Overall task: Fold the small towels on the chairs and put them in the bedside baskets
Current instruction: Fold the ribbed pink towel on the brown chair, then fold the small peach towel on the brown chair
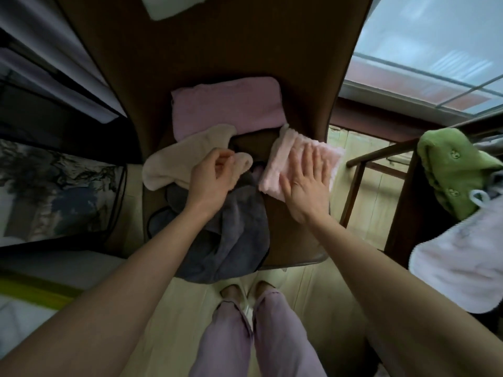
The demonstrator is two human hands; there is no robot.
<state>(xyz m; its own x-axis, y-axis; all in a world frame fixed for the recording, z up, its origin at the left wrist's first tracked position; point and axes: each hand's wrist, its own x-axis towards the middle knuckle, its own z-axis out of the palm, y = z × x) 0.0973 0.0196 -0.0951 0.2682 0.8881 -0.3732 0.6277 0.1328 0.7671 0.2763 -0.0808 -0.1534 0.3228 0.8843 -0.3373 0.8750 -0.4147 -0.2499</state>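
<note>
A brown chair [294, 240] stands in front of me with several small towels on its seat. My right hand [306, 183] lies flat, fingers straight, on a folded pale pink towel [288, 148] at the seat's right side. My left hand [211, 175] hovers with loosely curled fingers over the edge of a cream towel [168, 164]; whether it pinches the cloth is unclear. A dark grey towel [231, 240] hangs crumpled over the seat's front. A folded mauve towel [226, 107] lies at the back of the seat.
A second wooden chair [362, 170] stands at the right, draped with a green garment [457, 172] and a white cloth [462, 262]. A window is at the upper right. Dark furniture with a patterned panel [54, 191] fills the left. My legs and feet stand on pale floorboards.
</note>
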